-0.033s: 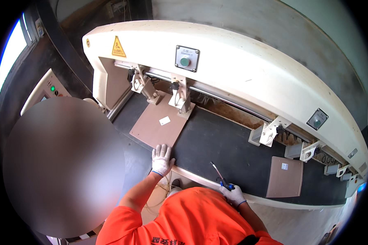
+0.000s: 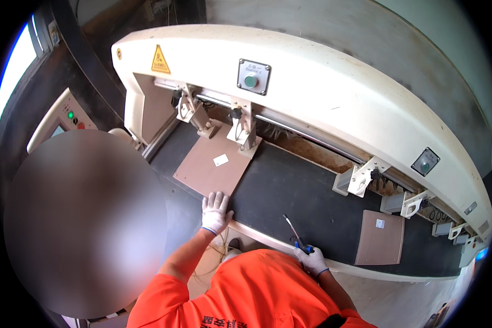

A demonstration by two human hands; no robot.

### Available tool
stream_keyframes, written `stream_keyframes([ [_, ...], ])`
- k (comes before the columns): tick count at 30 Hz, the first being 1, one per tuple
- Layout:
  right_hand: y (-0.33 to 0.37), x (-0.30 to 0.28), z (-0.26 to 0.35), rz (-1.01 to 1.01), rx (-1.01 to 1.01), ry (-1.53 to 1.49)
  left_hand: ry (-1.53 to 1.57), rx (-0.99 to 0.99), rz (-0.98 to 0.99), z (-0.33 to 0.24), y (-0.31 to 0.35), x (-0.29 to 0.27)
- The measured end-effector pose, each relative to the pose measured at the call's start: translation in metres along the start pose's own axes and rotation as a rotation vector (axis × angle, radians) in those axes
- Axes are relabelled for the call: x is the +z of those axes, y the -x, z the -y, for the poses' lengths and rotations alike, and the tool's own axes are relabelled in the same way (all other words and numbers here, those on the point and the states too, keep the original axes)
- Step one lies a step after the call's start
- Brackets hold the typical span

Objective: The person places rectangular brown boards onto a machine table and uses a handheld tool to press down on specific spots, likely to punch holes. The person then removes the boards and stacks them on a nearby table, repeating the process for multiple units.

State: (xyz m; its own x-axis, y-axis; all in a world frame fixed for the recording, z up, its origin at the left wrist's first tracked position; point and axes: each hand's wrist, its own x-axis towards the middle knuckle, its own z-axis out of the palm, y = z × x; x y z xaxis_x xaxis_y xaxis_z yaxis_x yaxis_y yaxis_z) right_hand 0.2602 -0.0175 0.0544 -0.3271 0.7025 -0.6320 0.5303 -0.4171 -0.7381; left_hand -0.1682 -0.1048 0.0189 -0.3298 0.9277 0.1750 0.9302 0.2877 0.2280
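My left hand (image 2: 216, 215), in a pale work glove, is open with its fingers stretched out at the near edge of a flat brownish panel (image 2: 205, 175). That panel lies on the dark machine bed, a small white label on its face. Two white clamp units (image 2: 242, 136) stand at its far edge; whether they press on it I cannot tell. My right hand (image 2: 313, 261), gloved too, is closed round the blue and black handle of a screwdriver (image 2: 304, 247). Its thin shaft points up and left over the bed's front edge.
A second brownish panel (image 2: 378, 246) lies on the bed (image 2: 295, 186) at the right. More clamp units (image 2: 362, 177) line the rail under the curved white machine beam (image 2: 311, 65), which carries green buttons. A control panel (image 2: 63, 117) stands at the left, above a large blurred area.
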Motion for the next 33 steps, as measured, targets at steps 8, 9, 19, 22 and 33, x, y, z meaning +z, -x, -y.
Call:
stream_keyframes([
  [8,0.014,0.006,0.016,0.040,0.039,-0.092,0.036,-0.298,-0.060,0.017,-0.007,0.008],
  [9,0.009,0.008,0.012,0.025,0.047,-0.102,0.041,-0.296,-0.064,0.019,-0.005,0.009],
  [19,0.011,0.020,0.004,-0.048,0.021,-0.030,0.005,-0.273,-0.075,0.015,-0.006,0.000],
  [22,0.009,0.024,0.003,-0.050,-0.026,-0.115,0.026,-0.226,-0.068,0.018,-0.009,-0.004],
  [33,0.003,0.024,0.001,-0.099,-0.037,0.102,0.020,-0.192,-0.210,0.016,-0.005,-0.005],
])
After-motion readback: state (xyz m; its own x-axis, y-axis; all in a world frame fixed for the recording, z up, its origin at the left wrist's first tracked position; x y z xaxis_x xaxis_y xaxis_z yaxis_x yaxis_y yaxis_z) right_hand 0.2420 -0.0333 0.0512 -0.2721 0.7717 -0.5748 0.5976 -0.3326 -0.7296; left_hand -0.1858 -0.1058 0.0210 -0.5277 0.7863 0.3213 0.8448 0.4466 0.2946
